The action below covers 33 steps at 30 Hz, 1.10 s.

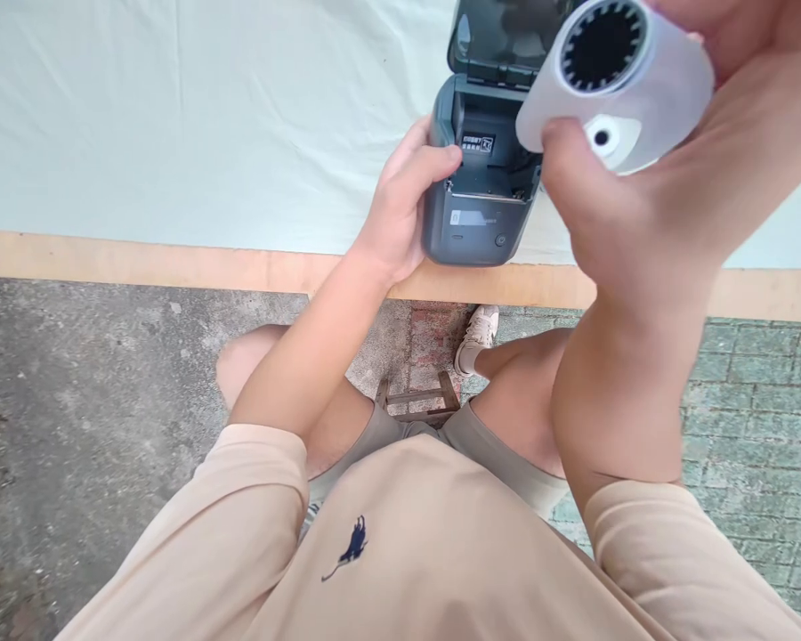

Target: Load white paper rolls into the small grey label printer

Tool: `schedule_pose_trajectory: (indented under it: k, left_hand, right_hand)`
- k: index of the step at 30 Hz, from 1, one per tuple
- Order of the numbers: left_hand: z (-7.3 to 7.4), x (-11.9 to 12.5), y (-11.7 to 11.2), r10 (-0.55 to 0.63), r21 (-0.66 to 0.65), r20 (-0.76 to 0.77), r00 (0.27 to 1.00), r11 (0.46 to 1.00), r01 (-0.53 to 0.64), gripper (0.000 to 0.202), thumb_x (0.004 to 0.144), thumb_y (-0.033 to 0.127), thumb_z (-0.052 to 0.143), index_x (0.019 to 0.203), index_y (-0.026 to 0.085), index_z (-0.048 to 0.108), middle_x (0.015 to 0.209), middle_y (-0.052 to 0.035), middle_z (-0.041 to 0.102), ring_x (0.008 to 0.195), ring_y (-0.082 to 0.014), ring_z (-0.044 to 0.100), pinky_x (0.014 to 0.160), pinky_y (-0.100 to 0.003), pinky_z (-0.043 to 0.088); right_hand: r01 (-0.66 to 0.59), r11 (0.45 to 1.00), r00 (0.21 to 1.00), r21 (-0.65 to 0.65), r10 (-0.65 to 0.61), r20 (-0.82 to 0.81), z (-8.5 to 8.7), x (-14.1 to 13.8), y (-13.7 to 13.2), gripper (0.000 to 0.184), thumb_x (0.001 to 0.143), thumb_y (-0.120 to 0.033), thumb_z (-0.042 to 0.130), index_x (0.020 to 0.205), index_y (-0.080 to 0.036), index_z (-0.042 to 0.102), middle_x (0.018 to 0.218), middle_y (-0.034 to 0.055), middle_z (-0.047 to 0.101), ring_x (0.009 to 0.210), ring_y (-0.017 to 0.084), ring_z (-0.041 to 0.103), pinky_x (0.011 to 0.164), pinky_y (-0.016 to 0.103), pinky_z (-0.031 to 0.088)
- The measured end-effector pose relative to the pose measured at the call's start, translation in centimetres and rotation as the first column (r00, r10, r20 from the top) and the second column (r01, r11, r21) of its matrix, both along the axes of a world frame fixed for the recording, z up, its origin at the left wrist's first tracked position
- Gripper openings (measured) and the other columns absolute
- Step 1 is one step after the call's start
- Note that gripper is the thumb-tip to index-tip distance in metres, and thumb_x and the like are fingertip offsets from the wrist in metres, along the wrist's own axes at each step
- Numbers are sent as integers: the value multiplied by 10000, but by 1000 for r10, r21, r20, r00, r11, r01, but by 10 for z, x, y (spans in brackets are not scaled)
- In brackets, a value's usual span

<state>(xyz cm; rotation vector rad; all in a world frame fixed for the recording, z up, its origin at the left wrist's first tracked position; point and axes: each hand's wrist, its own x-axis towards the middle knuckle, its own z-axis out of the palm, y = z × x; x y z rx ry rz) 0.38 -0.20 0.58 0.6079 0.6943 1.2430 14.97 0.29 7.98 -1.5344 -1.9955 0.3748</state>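
Observation:
My left hand (400, 205) is wrapped round the left side of a dark grey label printer (477, 236), its thumb on the rim of the paper bay. The printer's lid (497, 40) is tipped up and back, so the bare bay with a small printed sticker shows. My right hand (641, 187) is raised close to the camera, gripping a white label roll (674, 80) with a black toothed core. The roll hangs above and to the right of the printer and covers part of its right side and lid. Most of my right fingers lie behind the roll or beyond the frame.
A pale cloth (206, 116) covers the table, with a bare wooden edge (173, 263) in front. Below are my knees, a small wooden stool (417, 405), one white shoe (481, 329), and a floor of concrete and greenish bricks (761, 383).

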Motion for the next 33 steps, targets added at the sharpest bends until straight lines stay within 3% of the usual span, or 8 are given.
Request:
schedule_pose_trajectory:
  k: [5,10,15,19,24,28,33]
  left_hand:
    - [2,2,-2,11,52,-20,1000,999,-10,152,731,226,487,876,249,525,798,30,559,798,-121,573,699,-213,446]
    - [1,4,-1,-2,88,14,1000,996,0,102,756,226,461,846,225,509,774,21,518,727,-104,544,646,-213,431]
    - [3,5,-1,44,79,39,998,996,-46,82,752,206,469,811,216,524,772,19,515,725,-87,528,651,-195,418]
    - [3,4,-1,20,28,11,1000,999,-20,96,738,236,472,821,233,521,784,21,522,750,-113,543,670,-223,431]
    - [4,3,0,5,-13,-21,1000,1000,-5,117,730,293,474,833,258,515,796,15,557,799,-162,566,664,-262,429]
    - [3,2,1,4,12,5,1000,1000,-4,93,733,289,475,816,261,508,763,9,562,775,-164,573,632,-264,427]
    - [-1,2,2,4,40,2,1000,999,-4,129,732,321,475,837,255,510,769,3,567,753,-164,583,619,-268,452]
  right_hand:
    - [-127,974,954,187,69,290,-2,-7,-2,313,676,-270,471,985,-222,464,979,-57,496,891,102,525,821,292,348]
    - [-65,995,932,76,34,360,-7,-17,0,307,649,-224,464,951,-276,473,902,-77,550,869,114,525,864,384,307]
    - [-107,994,913,-13,103,394,-11,-22,2,332,677,-196,457,984,-322,455,918,-60,566,875,142,518,849,407,313]
    - [-155,988,932,-8,149,330,-11,-17,2,369,700,-234,470,1060,-301,424,1070,-54,510,985,138,495,859,327,351]
    - [-119,979,961,163,72,265,-19,-10,5,203,671,-162,464,868,-195,502,869,-37,544,792,63,515,712,208,364]
    - [-194,969,969,151,164,187,-21,-7,4,258,654,-136,477,906,-182,504,916,-7,532,863,82,497,743,205,385]
    - [-24,996,996,81,31,-79,-17,-1,3,247,668,-86,412,879,-185,494,827,-2,507,726,50,514,556,166,336]
